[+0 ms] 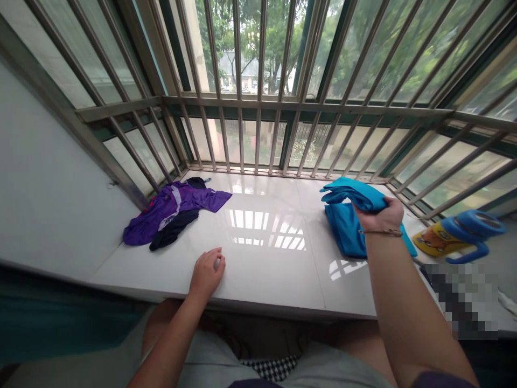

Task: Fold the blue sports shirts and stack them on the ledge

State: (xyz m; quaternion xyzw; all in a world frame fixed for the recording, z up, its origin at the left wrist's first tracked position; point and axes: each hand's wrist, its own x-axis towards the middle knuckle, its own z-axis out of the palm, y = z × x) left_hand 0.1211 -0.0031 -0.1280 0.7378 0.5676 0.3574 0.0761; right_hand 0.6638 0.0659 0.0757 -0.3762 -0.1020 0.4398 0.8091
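Note:
My right hand [382,214] grips a folded bright-blue garment [353,191], thumb on top, with its loose layers pointing left. Directly beneath lies another folded blue piece of cloth [343,229] on the white tiled sill; whether the two are joined I cannot tell. A thin bracelet circles my right wrist. My left hand [208,271] rests near the sill's front edge, fingers loosely bent and apart, holding nothing. Farther left, a crumpled purple garment [189,198] with a pale stripe lies with a dark cloth [175,229] against it.
A yellow and blue bottle [452,234] with a handle stands at the right end. Metal bars [258,108] line the window behind the white sill [266,280]. A wall [52,161] bounds the left side. Part of the lower right is pixelated.

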